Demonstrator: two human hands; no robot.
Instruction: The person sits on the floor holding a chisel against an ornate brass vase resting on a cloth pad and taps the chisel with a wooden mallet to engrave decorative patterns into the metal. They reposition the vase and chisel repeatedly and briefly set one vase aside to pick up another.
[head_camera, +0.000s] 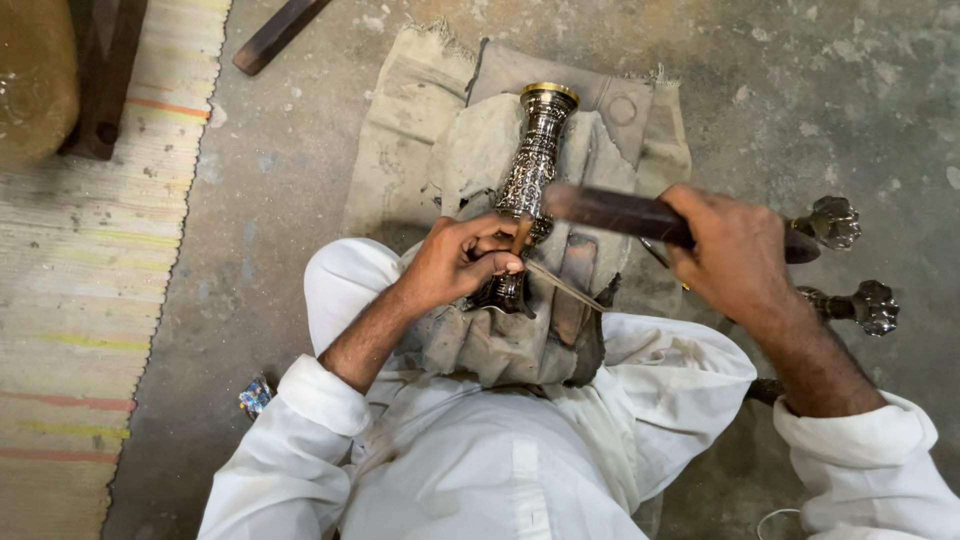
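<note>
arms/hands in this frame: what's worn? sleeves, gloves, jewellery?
Both hands bare: left hand and right hand show no gloves, and no rings or watch are visible. Both forearms are uncovered. The left sleeve and right sleeve are white cloth, loose and pushed up into bunched cuffs below the elbow, lightly creased and a bit soiled. They match the white garment over the lap.

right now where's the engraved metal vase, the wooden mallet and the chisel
engraved metal vase (538, 140): head view, on its patterned neck
wooden mallet (610, 210): head view, on the dark head left of the right hand
chisel (521, 234): head view, on the shaft above the left fingers
</note>
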